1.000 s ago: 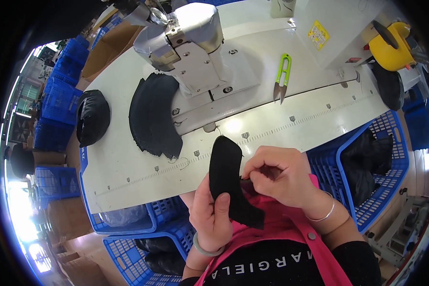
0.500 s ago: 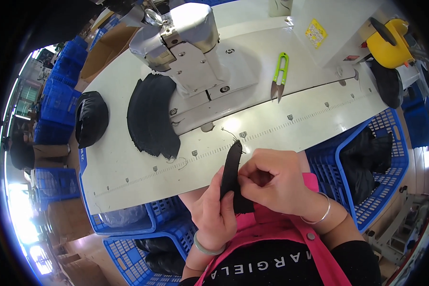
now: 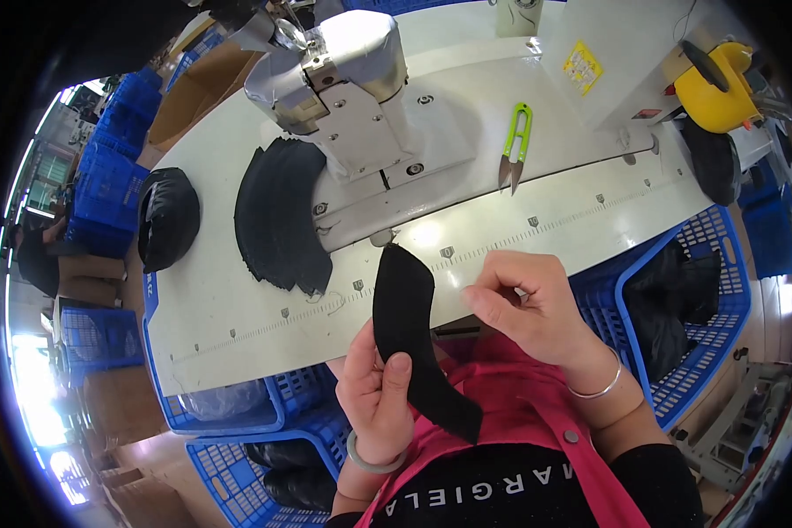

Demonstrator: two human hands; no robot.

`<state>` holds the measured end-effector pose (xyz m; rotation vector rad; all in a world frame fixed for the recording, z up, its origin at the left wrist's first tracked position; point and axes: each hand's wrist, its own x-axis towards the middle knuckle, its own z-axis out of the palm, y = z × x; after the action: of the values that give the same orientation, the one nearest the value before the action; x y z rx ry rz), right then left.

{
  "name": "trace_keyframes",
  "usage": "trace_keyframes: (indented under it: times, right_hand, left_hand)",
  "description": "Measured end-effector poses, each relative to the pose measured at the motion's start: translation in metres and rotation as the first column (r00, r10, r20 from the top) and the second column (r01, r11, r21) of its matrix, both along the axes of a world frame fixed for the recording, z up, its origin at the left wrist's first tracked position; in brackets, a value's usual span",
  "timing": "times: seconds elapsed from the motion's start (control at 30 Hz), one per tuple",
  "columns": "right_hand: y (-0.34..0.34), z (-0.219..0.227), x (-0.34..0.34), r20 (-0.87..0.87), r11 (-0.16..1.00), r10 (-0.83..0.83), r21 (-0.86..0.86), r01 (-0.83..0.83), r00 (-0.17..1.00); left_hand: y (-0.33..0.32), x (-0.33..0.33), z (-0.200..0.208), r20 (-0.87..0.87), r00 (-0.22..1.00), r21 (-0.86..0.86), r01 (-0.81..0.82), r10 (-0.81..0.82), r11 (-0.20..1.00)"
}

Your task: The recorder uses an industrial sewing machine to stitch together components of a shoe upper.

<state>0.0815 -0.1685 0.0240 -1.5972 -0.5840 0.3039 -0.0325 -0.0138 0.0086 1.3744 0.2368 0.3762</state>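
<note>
Well, L hand (image 3: 377, 405) pinches the curved black cloth (image 3: 404, 295). R hand (image 3: 537, 308) curls nearby, can't tell if it's pinching anything. Cloth might drop if L grip loosens.

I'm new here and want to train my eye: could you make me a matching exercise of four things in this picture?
Things
1. Single curved black piece
2. Snips
3. Rounded black bundle
4. Stack of dark curved pieces

Places, colours, states
A. Near the left end of the table
B. Bright green at one end
C. Close beside the white machine
D. Held in the left hand

Pairs: 1-D, 2-B, 3-A, 4-C
</note>
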Motion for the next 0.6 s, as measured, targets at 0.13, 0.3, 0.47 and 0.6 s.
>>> trace_keyframes:
  times: [0.13, 0.3, 0.47, 0.6]
  right_hand:
    - [0.024, 0.013, 0.003, 0.3, 0.979, -0.181, 0.15, 0.141, 0.937]
    - [0.021, 0.004, 0.008, 0.584, 0.98, -0.169, 0.011, 0.2, 0.794]
    - [0.005, 0.004, 0.017, 0.292, 0.959, -0.283, 0.094, 0.268, 0.914]
    - [0.01, 0.008, 0.015, 0.397, 1.0, -0.024, 0.017, 0.019, 0.917]
  left_hand:
    - [0.001, -0.002, 0.003, -0.011, 0.999, 0.016, 0.04, -0.04, 0.999]
    - [-0.003, 0.002, 0.001, 0.042, 0.999, 0.253, 0.013, -0.024, 0.967]
    - [0.003, -0.005, 0.004, 0.004, 0.997, 0.016, 0.071, -0.071, 0.997]
    - [-0.001, 0.0, 0.007, 0.059, 0.994, -0.032, 0.099, -0.097, 0.995]
